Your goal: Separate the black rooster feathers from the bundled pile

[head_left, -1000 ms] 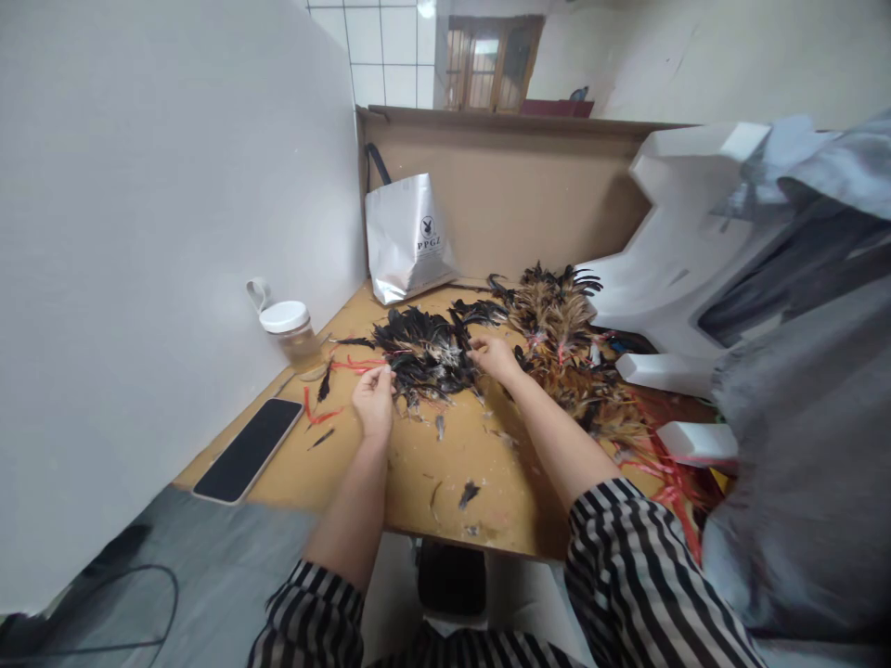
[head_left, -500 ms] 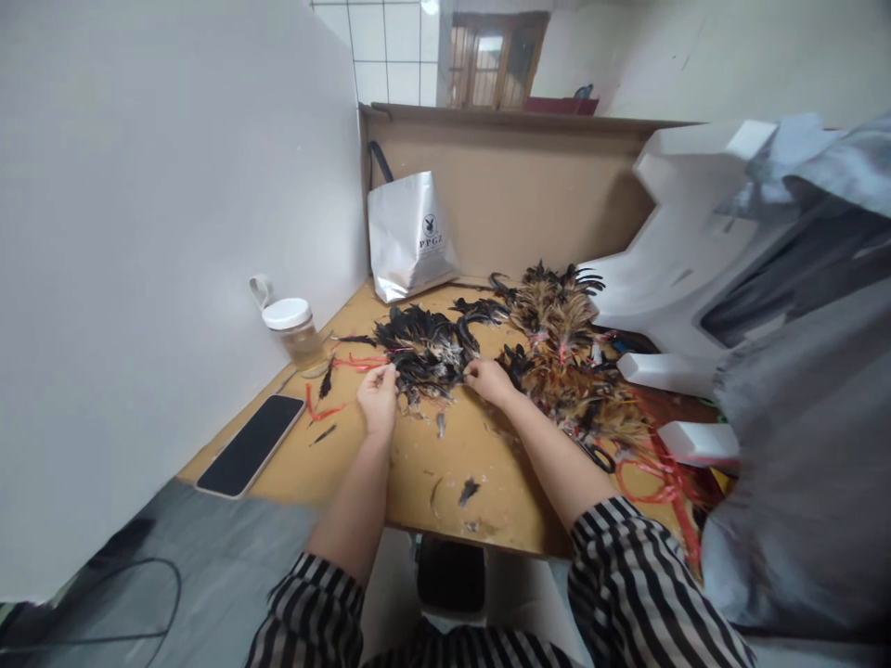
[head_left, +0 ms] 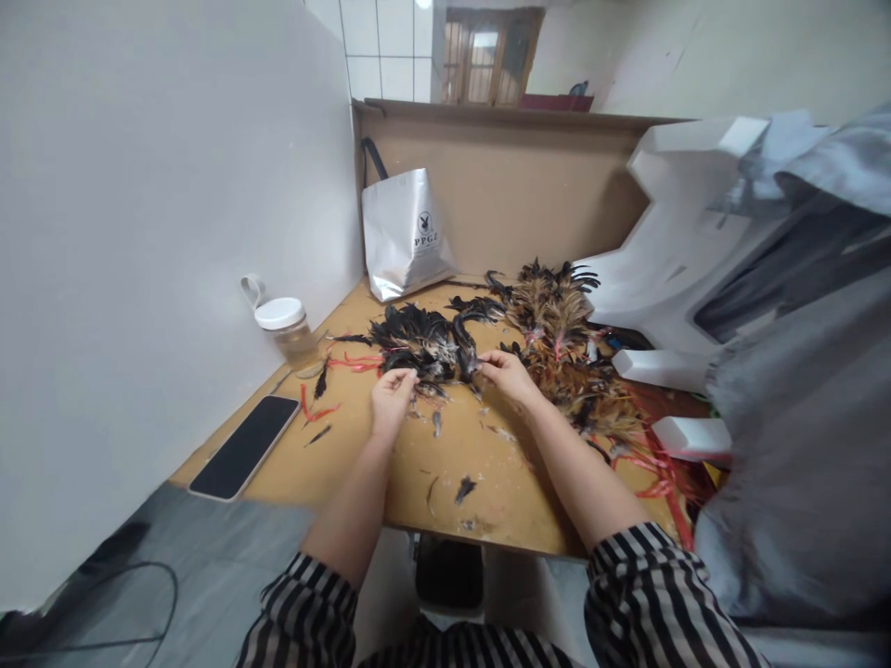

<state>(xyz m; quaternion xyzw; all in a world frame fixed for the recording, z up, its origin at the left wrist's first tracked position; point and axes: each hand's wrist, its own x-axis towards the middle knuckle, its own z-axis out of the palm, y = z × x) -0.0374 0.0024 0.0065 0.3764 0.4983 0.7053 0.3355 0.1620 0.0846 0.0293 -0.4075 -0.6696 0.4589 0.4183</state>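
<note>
My right hand (head_left: 511, 377) is closed in a pinch on the pale lower end of a long black feather (head_left: 465, 341), at the right side of a heap of dark feathers (head_left: 416, 336). My left hand (head_left: 392, 401) is pinched closed at the near edge of that heap. Whatever lies between its fingertips is too small to make out. Strips of red plastic ribbon (head_left: 356, 362) stick out from the left side of the heap. To the right of my right hand lie bundles of brown feathers (head_left: 585, 394), with red ties showing at places.
A phone (head_left: 245, 447) lies at the table's left edge, near a white-lidded jar (head_left: 293, 336). Behind stands a silver bag (head_left: 405, 237). White foam packing (head_left: 668, 232) and grey cloth (head_left: 800, 464) bound the right side. Loose feather bits (head_left: 464, 489) dot the wooden table (head_left: 511, 501).
My right hand has moved slightly right, and the black feather at its fingertips now stands apart from the heap. My left hand has shifted a little to the right along the heap's near edge.
</note>
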